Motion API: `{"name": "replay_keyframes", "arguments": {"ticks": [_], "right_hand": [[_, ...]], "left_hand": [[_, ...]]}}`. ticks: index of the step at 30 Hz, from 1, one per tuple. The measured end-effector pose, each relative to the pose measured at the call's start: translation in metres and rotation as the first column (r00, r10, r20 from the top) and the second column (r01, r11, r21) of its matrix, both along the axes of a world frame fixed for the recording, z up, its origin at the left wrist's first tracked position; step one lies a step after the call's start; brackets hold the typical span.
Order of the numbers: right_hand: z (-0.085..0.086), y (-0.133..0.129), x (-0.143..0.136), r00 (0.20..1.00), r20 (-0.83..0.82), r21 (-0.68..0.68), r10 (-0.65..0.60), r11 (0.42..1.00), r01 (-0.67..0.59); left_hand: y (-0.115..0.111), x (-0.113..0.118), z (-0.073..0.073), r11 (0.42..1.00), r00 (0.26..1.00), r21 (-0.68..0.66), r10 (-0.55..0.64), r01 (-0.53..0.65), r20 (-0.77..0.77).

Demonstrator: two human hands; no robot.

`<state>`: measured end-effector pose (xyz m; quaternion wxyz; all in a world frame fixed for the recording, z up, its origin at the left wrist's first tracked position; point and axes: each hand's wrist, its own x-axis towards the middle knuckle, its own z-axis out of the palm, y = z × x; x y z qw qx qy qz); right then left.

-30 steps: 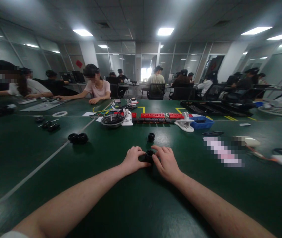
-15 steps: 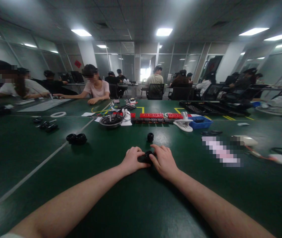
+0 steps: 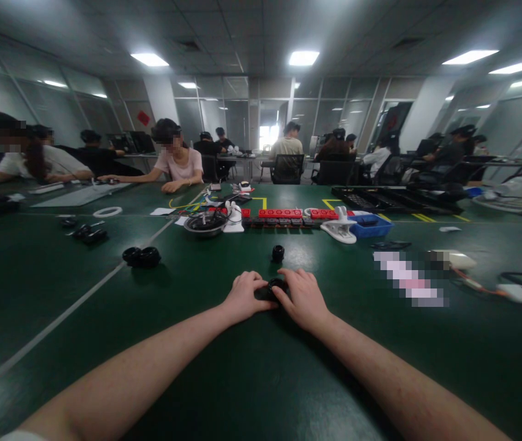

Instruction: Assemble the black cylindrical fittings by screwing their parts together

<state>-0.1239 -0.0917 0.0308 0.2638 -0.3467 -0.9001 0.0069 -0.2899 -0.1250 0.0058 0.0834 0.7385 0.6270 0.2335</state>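
A small black rounded part (image 3: pixel 266 294) rests low over the green table between my two hands; its exact kind is hard to make out. My left hand (image 3: pixel 244 296) grips its left end, thumb and fingers closed around it. From the other side my right hand (image 3: pixel 303 297) holds the round end, with the thumb laid across it. Just beyond my fingers stands a short black ribbed cylindrical piece (image 3: pixel 278 254), touched by neither hand.
Left lie two joined black round parts (image 3: pixel 142 257) and several small black pieces (image 3: pixel 89 233). Ahead are a metal bowl (image 3: pixel 205 225), red socket strips (image 3: pixel 281 214), a white clamp stand (image 3: pixel 339 228) and a blue bin (image 3: pixel 372 226). Co-workers sit across and left.
My right thumb has shifted slightly left and down across the round end of the black part. My left hand stays put on it.
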Motion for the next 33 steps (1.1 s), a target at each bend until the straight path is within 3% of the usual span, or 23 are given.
{"name": "replay_keyframes", "arguments": {"ticks": [33], "right_hand": [[0.003, -0.011, -0.008, 0.993, 0.112, 0.082, -0.047, 0.996, 0.038]], "left_hand": [[0.001, 0.002, -0.002, 1.000, 1.000, -0.001, 0.014, -0.014, -0.023]]}}
